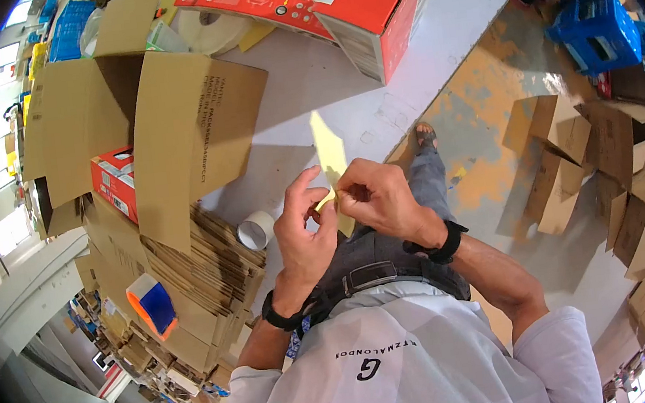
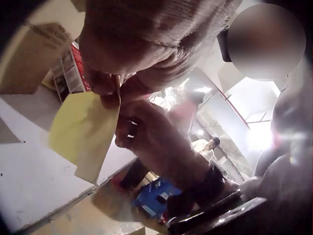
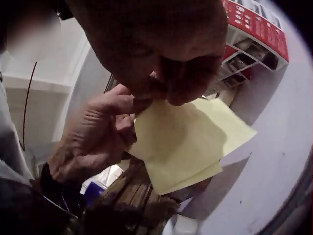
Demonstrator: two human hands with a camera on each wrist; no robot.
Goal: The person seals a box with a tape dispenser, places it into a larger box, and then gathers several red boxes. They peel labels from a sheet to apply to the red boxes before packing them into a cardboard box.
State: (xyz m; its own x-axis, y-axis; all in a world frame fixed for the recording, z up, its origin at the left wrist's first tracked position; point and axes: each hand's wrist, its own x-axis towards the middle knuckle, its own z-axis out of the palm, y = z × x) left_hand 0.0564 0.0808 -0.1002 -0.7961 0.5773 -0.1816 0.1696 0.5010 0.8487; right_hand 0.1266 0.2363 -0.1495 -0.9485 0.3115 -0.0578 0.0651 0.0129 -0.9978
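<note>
A pale yellow piece of paper [image 1: 330, 149] is held up between both hands, in front of the waist and over the table's edge. My left hand [image 1: 305, 223] pinches it at its near side, thumb and forefinger meeting on the edge. The right hand [image 1: 380, 199] grips the same paper close beside, its fingers curled. Two overlapping layers of the yellow paper [image 3: 181, 142] show in the right wrist view. The left wrist view has the paper [image 2: 83, 129] hanging from the fingertips over the pale tabletop [image 2: 29, 166].
A red printed box [image 1: 365, 17] stands at the table's far side. To the left are an open cardboard box [image 1: 203, 127], flattened cardboard sheets [image 1: 203, 271] and a white roll [image 1: 256, 230]. On the right floor are a blue plastic stool [image 1: 597, 31] and open cartons [image 1: 553, 167].
</note>
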